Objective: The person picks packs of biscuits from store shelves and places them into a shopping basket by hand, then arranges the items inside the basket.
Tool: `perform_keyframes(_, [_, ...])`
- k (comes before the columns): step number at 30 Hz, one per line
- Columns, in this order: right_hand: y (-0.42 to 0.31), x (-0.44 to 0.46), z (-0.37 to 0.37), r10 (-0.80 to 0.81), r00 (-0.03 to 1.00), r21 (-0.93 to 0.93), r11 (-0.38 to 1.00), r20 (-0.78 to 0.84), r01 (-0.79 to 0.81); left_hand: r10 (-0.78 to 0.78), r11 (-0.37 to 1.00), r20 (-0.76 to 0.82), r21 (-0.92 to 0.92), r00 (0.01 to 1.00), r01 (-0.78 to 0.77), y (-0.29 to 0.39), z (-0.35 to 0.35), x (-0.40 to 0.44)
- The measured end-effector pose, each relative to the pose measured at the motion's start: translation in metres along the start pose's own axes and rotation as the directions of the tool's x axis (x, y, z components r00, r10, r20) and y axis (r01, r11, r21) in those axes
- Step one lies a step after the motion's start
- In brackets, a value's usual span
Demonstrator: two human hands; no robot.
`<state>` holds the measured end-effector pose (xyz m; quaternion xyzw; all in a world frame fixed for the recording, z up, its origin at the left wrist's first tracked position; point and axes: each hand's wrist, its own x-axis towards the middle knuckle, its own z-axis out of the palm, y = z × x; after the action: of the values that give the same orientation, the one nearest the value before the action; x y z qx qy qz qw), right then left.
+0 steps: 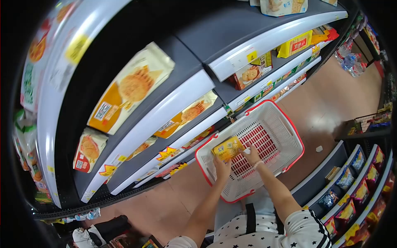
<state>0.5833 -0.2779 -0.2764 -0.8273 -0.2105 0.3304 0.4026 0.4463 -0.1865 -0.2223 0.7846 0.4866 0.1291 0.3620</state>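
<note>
A yellow snack package [228, 149] with printed lettering is held over a white shopping basket [287, 142] with a red rim. My left hand [223, 166] grips the package's lower left end. At its right end is my right hand [252, 155], fingers closed against the edge. Something small and white shows by the right fingers; I cannot make out what it is. Below the package, the basket's slatted bottom shows the floor through it. A bracelet circles my right wrist.
Grey shelves [182, 89] on the left hold large cracker bags [132, 89] and a smaller red-and-white bag [89, 151]. A yellow packet [295, 44] sits on the upper right shelf. More shelves with chip bags [345, 178] stand at lower right. Tiled floor [326, 99] runs between.
</note>
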Motion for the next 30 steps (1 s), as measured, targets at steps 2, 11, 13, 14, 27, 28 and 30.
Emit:
perform_keyframes(2, [0.001,0.016,0.017,-0.006,0.999,-0.07,0.998,0.053,0.01,-0.136,0.988,-0.065,0.07,0.989,0.14,-0.033,0.043,0.027])
perform_keyframes(11, [-0.011,0.009,0.012,0.238,0.922,0.186,0.935,0.307,-0.303,-0.724,0.442,0.501,-0.192,0.474,0.876,-0.07,0.034,0.039])
perform_keyframes(13, [-0.006,0.002,0.012,0.249,0.916,0.256,0.907,0.314,-0.334,-0.713,0.521,0.468,-0.144,0.522,0.841,-0.054,0.031,0.027])
perform_keyframes(14, [-0.004,-0.002,0.01,0.223,0.931,0.41,0.85,0.288,-0.331,-0.709,0.525,0.463,-0.157,0.532,0.836,-0.057,0.033,0.024])
perform_keyframes(27, [-0.192,-0.172,-0.035,-0.464,0.862,0.139,0.885,0.203,0.444,-0.131,0.498,0.051,-0.86,0.99,0.111,0.023,-0.185,-0.112])
perform_keyframes(28, [-0.216,-0.189,-0.019,-0.413,0.877,0.191,0.907,0.243,0.375,-0.126,0.484,0.015,-0.872,0.992,0.075,0.011,-0.21,-0.113])
perform_keyframes(30, [-0.259,-0.21,0.033,-0.472,0.841,0.167,0.881,0.264,0.442,-0.158,0.57,-0.114,-0.822,0.981,-0.004,-0.02,-0.283,-0.132])
